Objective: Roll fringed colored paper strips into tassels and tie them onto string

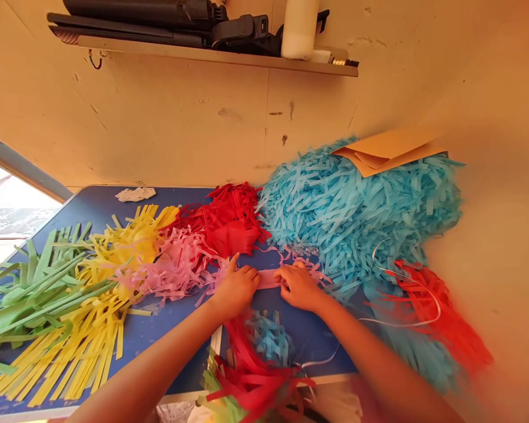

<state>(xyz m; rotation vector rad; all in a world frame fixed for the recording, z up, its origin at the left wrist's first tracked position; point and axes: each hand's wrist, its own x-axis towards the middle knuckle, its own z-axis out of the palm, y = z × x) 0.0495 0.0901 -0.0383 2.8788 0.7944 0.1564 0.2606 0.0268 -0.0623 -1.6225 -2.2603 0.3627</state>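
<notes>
Both my hands rest on the blue table and meet over a strip of pink fringed paper. My left hand has its fingers curled down on the strip's left end. My right hand pinches the strip's right end with bent fingers. More pink fringe spreads to the left of my left hand. Under my forearms lie red strips and a small bunch of blue strips.
Green and yellow fringe piles lie at the left, a red pile behind the hands, a big blue pile at the right with brown envelopes on it. A shelf hangs on the wall above.
</notes>
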